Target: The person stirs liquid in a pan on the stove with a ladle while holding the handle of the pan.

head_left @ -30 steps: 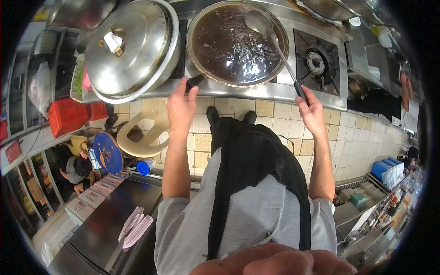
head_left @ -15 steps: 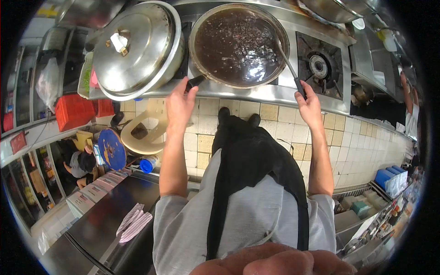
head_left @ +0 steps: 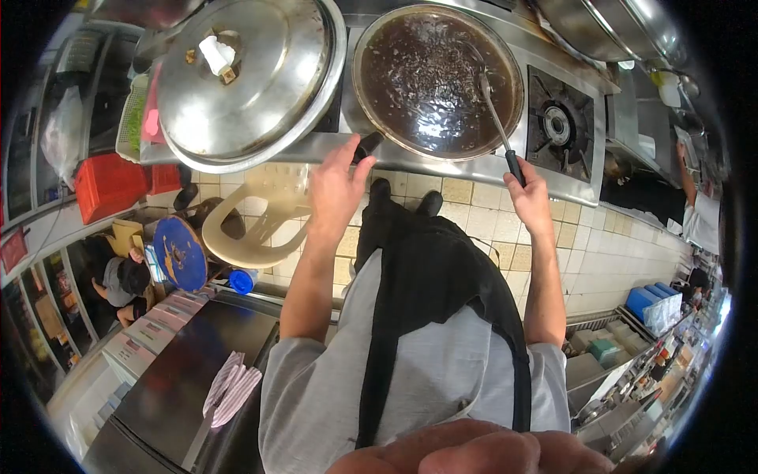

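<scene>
My right hand [head_left: 527,197] is closed round the black grip of a long metal ladle [head_left: 497,118]. The ladle's lower end sits in dark brown liquid [head_left: 426,87] with small bits in it, so its bowl is mostly hidden. This liquid fills a wide round pan [head_left: 379,141] on the stove. At the pan's near left side, my left hand [head_left: 338,189] has thumb and forefinger round the black pan handle [head_left: 368,148]. To the left stands a large pot [head_left: 341,71] under a domed metal lid [head_left: 260,95], whose knob is wrapped in white cloth.
A gas burner [head_left: 556,125] lies right of the pan. Behind my left arm are a beige plastic chair [head_left: 264,229] and a blue round stool [head_left: 180,254]. A striped cloth [head_left: 233,387] rests on a steel counter [head_left: 213,332]. Other people are at far left and right.
My view has shifted, so the pan and lidded pot appear farther right. The ladle has swung slightly in the liquid, its grip now lower. Both hands keep their holds.
</scene>
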The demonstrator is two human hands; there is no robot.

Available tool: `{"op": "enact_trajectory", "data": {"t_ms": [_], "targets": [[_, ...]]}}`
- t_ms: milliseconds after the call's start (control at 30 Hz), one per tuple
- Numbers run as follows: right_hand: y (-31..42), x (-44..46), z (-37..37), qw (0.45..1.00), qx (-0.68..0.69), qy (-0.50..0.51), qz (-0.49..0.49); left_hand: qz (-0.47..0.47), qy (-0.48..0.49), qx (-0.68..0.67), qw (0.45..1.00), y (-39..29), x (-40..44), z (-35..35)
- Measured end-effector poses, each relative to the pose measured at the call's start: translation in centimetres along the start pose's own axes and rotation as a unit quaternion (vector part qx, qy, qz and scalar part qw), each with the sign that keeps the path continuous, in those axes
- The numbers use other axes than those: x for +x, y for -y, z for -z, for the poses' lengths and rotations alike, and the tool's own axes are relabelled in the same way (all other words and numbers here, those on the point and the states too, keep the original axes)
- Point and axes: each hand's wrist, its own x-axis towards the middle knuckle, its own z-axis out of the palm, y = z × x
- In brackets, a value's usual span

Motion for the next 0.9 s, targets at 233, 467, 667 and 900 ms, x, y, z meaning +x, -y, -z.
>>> {"op": "enact_trajectory", "data": {"t_ms": [233, 467, 667, 900], "targets": [[2.5, -0.2, -1.7, 0.999, -0.007, 0.027, -0.035, -0.016, -0.004, 0.005, 1.000, 0.7, 0.1, -0.3], [4.0, -0.9, -3.4, 0.998, 0.023, 0.053, -0.016, -0.023, 0.005, 0.010, 1.000, 0.9, 0.3, 0.0], [5.3, -1.5, -3.7, 0.993, 0.042, 0.094, -0.062, -0.022, 0.005, 0.003, 1.000, 0.4, 0.3, 0.3], [5.1, -2.3, -4.0, 0.986, 0.068, 0.127, -0.084, -0.013, 0.005, 0.005, 1.000, 0.2, 0.3, 0.3]]}}
